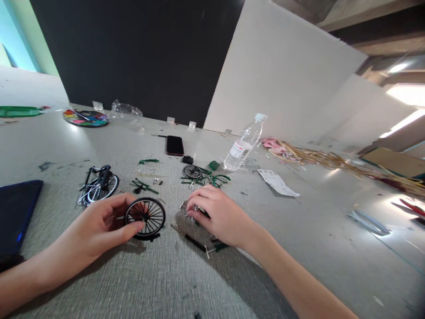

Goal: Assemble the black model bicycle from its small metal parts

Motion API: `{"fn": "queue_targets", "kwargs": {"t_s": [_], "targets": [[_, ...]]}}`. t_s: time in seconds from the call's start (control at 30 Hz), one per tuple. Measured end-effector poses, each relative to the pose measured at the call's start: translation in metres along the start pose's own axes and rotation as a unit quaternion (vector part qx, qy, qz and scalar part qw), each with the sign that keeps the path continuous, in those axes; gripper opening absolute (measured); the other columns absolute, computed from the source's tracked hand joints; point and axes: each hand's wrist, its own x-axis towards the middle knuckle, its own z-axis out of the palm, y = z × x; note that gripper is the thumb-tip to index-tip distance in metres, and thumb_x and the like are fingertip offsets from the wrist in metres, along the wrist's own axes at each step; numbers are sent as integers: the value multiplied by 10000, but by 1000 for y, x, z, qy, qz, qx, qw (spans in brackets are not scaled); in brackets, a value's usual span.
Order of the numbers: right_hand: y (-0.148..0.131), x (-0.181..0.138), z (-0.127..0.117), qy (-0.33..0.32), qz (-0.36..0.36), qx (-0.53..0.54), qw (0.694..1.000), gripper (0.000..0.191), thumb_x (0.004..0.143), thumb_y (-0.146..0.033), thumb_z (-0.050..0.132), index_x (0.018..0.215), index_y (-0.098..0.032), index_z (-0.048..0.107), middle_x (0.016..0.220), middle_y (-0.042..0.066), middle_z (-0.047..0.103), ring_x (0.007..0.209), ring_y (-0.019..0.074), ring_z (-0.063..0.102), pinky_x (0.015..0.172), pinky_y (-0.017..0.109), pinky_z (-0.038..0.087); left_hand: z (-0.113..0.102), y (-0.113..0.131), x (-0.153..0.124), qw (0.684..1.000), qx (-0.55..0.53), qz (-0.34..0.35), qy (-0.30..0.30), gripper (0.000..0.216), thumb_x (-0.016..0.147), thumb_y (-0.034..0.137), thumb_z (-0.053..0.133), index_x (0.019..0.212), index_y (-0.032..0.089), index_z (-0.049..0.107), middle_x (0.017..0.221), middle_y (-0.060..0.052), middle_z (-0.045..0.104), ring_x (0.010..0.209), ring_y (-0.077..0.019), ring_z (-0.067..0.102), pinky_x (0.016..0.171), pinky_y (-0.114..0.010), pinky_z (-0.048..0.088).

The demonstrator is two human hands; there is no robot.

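My left hand pinches a small black spoked model bicycle wheel between thumb and fingers, tilted above the table. To its right, my right hand is lowered with curled fingers over a cluster of tiny silver parts; whatever lies between its fingertips is mostly hidden. A thin rod with a black sleeve lies below that hand. Beyond it are a second wheel and green bicycle frame parts. More green pieces lie behind the held wheel. Left of them rests a black and silver wheeled part.
A phone, a small black block and a clear bottle stand farther back. Right of the bottle lies a printed sheet. A dark tablet-like slab is at left, a paint palette at back left.
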Motion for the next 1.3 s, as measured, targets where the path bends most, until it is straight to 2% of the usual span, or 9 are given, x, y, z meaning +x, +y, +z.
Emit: {"fn": "queue_targets", "kwargs": {"t_s": [0.17,0.33,0.6,0.8,0.93,1.07,1.3], "targets": [[0,0,-1,-1,1,-5,1000,160,988,-220,529,946,-226,683,1032,43,680,1017,204,575,955,391,452,-1,-2,0,1000,1,1,5,198,837,415,684,850,220,647,817,-9,688,761,-183,649,655,-244,551],[0,0,-2,-6,1,5,1000,79,952,-270,615,936,-240,686,1030,36,683,1028,217,575,952,408,455,1,4,1,1000,-9,-18,-2,236,817,432,693,888,211,649,806,-12,679,688,-163,604,555,-220,533],[-1,1,0,-15,10,0,1000,67,952,-231,612,923,-241,671,1033,35,674,1021,212,583,936,394,464,2,4,3,999,-24,-31,-13,224,797,394,718,890,212,626,831,-15,685,705,-160,601,561,-209,543],[-2,1,0,-15,15,-10,1000,90,960,-206,589,908,-235,657,1036,36,680,1035,211,582,944,390,459,2,7,1,999,-27,-46,-2,268,798,435,707,917,211,621,858,-29,695,766,-194,642,572,-234,566],[-1,0,1,4,18,-19,1000,140,991,-197,528,925,-233,645,1024,37,686,1025,210,585,948,387,452,2,8,1,999,-21,-44,-3,298,824,472,679,948,209,614,866,-34,712,752,-180,640,573,-225,558],[1,0,0,26,23,-43,998,198,1021,-201,453,950,-225,637,1019,49,689,1017,225,580,938,408,452,1,6,0,998,-25,-52,-6,327,820,496,679,960,211,600,852,-30,706,765,-187,653,577,-226,558],[6,1,-8,24,31,-108,993,175,1002,-184,493,961,-209,661,1006,60,689,979,230,586,903,413,460,1,6,0,998,-42,-54,-6,326,811,493,694,935,212,583,852,-30,714,780,-198,666,588,-239,575]]}}
